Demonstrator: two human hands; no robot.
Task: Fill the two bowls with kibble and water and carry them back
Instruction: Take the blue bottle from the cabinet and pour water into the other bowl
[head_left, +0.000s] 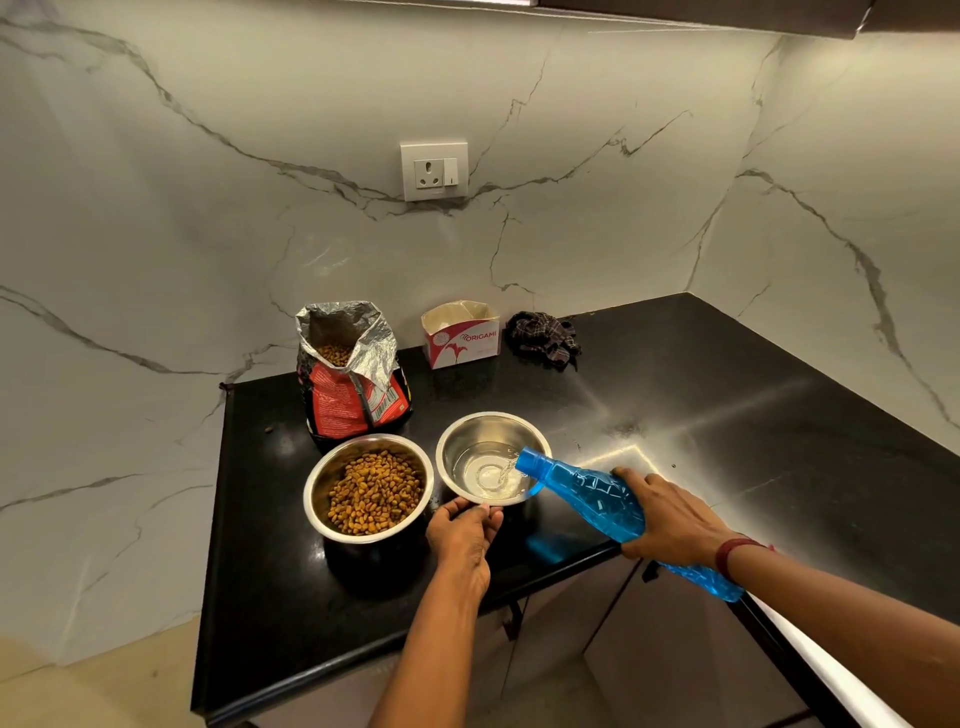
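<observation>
Your right hand (675, 525) wraps its fingers (631, 475) round the middle of the blue bottle (587, 493). The bottle is tipped neck-down so the stream lands inside the water bowl (467, 423) and not on the tabletop (727, 415). Your left hand (462, 530) grips that bowl's near rim, I judge to steady it against the pour. The water bowl stands near the tabletop's front edge, just beside the kibble bowl (317, 483), which is already heaped. The open kibble bag (353, 395) stands behind it. The water looks shallow, so filling seems unfinished.
</observation>
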